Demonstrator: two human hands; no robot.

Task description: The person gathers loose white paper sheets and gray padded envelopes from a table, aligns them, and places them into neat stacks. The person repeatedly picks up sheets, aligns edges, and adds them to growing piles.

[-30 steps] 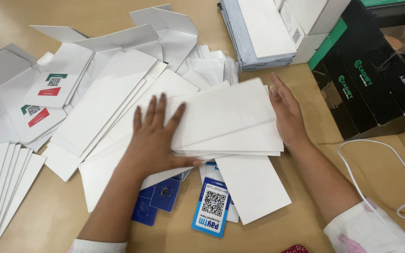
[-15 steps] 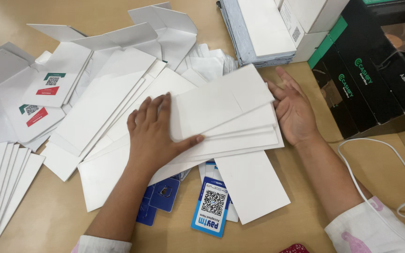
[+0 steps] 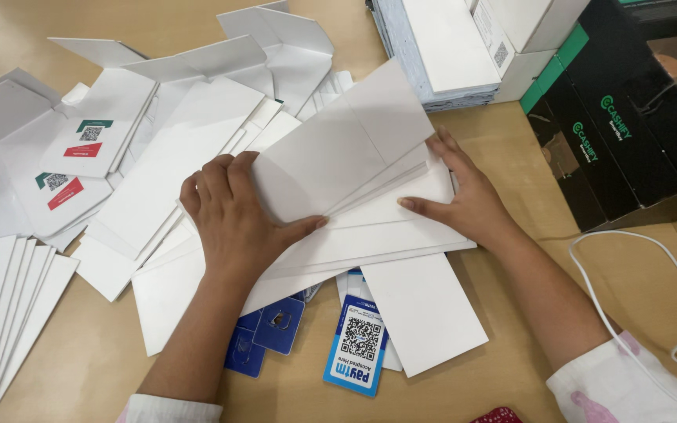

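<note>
White card sheets gripped at opposite edges by both hands' fingers, seemingly fanned.

Both hands are bare: no gloves, rings, watch or bracelets show on the left hand or the right hand. The nails are short and unpainted. The forearms are uncovered almost to the elbow. At 7 o'clock a plain white sleeve ends in a soft rolled edge. At 5 o'clock the other sleeve is white too, loose and creased, printed with small pink shapes.
</note>
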